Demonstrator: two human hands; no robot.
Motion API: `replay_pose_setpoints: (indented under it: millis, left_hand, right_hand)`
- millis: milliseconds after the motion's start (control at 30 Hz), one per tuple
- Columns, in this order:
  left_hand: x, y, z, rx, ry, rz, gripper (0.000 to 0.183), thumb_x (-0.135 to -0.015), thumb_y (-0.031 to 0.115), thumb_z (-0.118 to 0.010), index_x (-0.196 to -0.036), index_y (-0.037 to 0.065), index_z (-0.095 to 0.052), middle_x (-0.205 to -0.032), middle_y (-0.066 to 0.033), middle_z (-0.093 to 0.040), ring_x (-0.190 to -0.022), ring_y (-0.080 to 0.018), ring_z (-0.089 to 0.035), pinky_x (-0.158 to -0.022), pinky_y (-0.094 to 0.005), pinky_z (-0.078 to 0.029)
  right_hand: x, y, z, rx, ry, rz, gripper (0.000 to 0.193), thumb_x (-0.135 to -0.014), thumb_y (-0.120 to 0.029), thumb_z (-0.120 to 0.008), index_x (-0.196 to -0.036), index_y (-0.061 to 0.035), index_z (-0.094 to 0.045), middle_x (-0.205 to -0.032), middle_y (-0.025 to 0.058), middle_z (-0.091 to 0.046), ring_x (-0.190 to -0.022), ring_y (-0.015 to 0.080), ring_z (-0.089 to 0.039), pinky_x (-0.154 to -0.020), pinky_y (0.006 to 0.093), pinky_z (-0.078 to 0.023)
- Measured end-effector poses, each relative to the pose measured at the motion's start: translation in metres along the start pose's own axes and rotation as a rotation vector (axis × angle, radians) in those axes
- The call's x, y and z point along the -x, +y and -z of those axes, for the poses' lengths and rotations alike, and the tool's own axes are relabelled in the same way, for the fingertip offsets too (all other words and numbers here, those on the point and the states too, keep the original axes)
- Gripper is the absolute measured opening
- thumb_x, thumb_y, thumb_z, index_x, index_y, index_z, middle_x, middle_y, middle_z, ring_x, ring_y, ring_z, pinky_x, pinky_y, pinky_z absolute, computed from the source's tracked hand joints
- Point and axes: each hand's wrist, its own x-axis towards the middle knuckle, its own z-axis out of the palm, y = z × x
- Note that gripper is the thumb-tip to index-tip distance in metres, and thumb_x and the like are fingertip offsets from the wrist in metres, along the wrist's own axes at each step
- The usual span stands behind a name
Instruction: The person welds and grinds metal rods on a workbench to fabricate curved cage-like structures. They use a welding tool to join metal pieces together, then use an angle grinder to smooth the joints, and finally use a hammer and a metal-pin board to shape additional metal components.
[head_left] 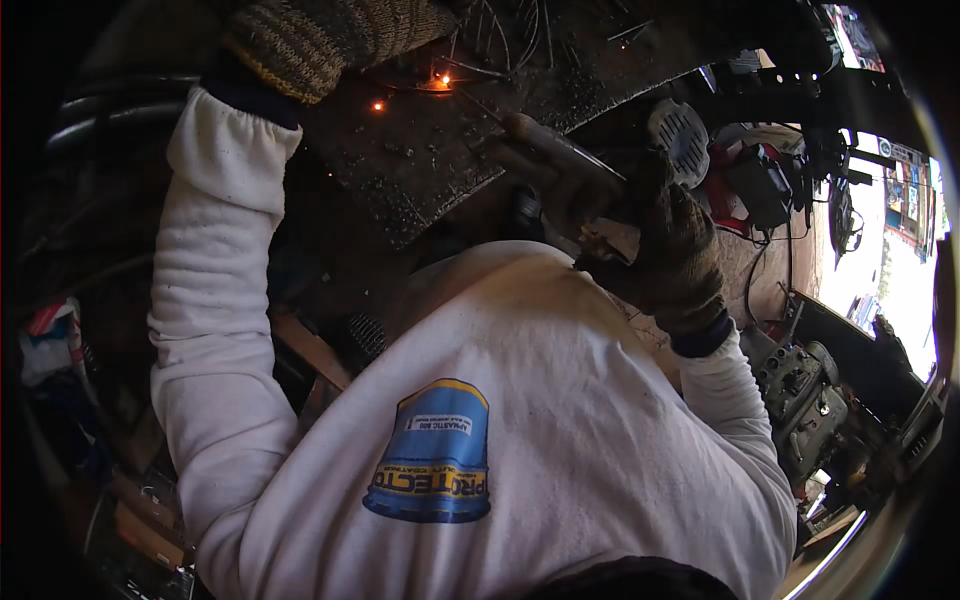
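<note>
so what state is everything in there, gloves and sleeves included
left gloved hand: beside the brightest glow, grip unclear
right gloved hand: fingers bent, hold too dark to tell
handled tool: slanted, end toward the glow
orange spots: glowing
metal tabletop: dark, strewn with small bits
left sleeve: pulled down to the glove, wrinkled
right sleeve: down to the wrist, creased

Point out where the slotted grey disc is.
In the head view, the slotted grey disc is right of centre near the top, just above the gloved right hand in the picture and left of a black box.
</note>
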Motion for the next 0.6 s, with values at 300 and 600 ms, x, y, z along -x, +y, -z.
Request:
replay_pose_setpoints:
  millis: [300,600]
  left_hand:
    - [-0.001,-0.002,0.001,0.025,-0.005,0.015,0.02,-0.103,0.02,-0.047,-0.106,0.008,-0.062,-0.089,-0.0079,-0.066,-0.074,-0.0226,-0.065,-0.06,-0.0384,-0.057]
    - [-0.012,-0.018,-0.011,0.227,0.009,0.025,0.02,-0.103,0.02,-0.047,-0.104,0.008,-0.063,-0.087,-0.0076,-0.066,-0.072,-0.0226,-0.065,-0.058,-0.0384,-0.057]
  right_hand:
    - [-0.008,0.001,-0.002,-0.159,0.028,-0.027,0.085,-0.065,-0.032,-0.092,-0.134,-0.0021,-0.053,-0.114,0.0172,-0.068,-0.098,0.0365,-0.07,-0.082,0.0418,-0.058]
    - [0.008,0.017,-0.016,0.031,-0.011,0.077,0.104,-0.074,-0.033,-0.083,-0.153,0.0075,-0.028,-0.142,0.0311,-0.05,-0.117,0.0444,-0.062,-0.097,0.0493,-0.053]
